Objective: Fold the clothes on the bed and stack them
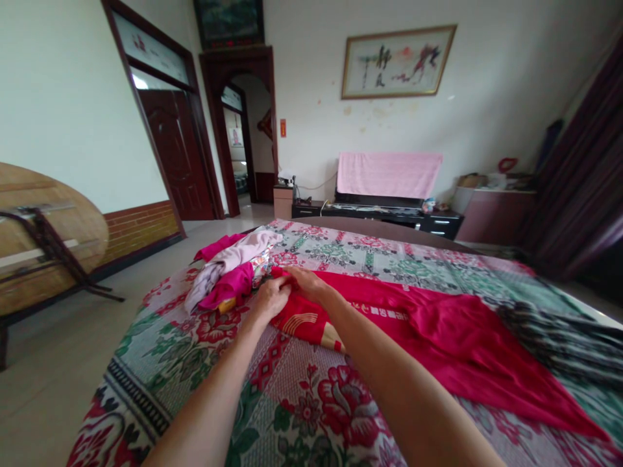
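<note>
A long red printed cloth (379, 305), with white lettering and a gold pattern, lies spread across the flowered table cover (302, 402). Whether it is an apron or another garment I cannot tell. My left hand (273, 298) is closed on its left end. Right beside it, my right hand (306, 283) is closed on the same end, near its far corner, with the fingertips partly hidden. The gold-printed part lies below my hands, and the plain red part stretches rumpled to the right.
A pile of pink and magenta clothes (221, 269) lies left of my hands. Dark striped fabric (559, 344) is at the right. Beyond stand a low black cabinet (440, 224) and a screen draped with a pink towel (389, 174). A folded round table (53, 220) leans at left.
</note>
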Demonstrator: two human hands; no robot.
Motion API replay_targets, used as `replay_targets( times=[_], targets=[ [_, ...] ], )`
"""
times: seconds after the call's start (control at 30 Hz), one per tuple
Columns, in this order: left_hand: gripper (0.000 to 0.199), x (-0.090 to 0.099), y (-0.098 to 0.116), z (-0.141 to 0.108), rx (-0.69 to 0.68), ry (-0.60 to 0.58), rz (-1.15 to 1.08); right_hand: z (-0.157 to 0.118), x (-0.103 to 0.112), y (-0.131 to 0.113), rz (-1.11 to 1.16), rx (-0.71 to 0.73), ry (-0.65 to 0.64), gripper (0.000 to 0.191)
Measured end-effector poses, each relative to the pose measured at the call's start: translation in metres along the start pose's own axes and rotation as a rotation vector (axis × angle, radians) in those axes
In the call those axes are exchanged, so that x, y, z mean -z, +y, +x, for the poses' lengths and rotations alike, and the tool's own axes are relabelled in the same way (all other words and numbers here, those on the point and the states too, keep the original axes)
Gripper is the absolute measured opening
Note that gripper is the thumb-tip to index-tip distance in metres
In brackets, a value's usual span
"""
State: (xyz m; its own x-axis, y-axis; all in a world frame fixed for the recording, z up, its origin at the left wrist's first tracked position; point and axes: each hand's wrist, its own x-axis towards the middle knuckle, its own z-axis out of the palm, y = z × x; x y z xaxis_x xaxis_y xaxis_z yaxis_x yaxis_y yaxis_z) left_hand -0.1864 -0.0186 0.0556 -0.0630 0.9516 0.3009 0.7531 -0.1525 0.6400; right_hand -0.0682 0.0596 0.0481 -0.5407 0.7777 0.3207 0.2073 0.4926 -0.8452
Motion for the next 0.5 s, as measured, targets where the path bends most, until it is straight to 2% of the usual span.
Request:
replay_targets(
  times=[0.07,0.17,0.23,0.3,0.37,0.43,0.5],
  targets=[
    [0.038,-0.006,0.016,-0.004,-0.062,-0.038,0.011,-0.012,0.01,-0.004,0.228,-0.142,0.016,0.031],
    [0.04,-0.018,0.034,-0.012,-0.183,-0.11,0.019,-0.033,0.031,-0.01,0.574,-0.334,0.037,0.025],
    [0.042,-0.027,0.043,-0.017,-0.268,-0.179,0.027,-0.049,0.047,-0.01,0.624,-0.373,0.067,0.024],
    [0.045,-0.032,0.048,-0.02,-0.34,-0.249,0.044,-0.064,0.061,-0.007,0.546,-0.376,0.111,0.025],
    [0.047,-0.031,0.05,-0.021,-0.37,-0.302,0.043,-0.074,0.072,-0.002,0.345,-0.353,0.176,0.025],
    [0.046,-0.022,0.048,-0.02,-0.329,-0.302,0.026,-0.078,0.077,0.003,0.074,-0.302,0.24,0.024],
    [0.039,-0.007,0.043,-0.016,-0.261,-0.254,0.025,-0.075,0.078,0.003,-0.165,-0.229,0.278,0.022]
  ],
)
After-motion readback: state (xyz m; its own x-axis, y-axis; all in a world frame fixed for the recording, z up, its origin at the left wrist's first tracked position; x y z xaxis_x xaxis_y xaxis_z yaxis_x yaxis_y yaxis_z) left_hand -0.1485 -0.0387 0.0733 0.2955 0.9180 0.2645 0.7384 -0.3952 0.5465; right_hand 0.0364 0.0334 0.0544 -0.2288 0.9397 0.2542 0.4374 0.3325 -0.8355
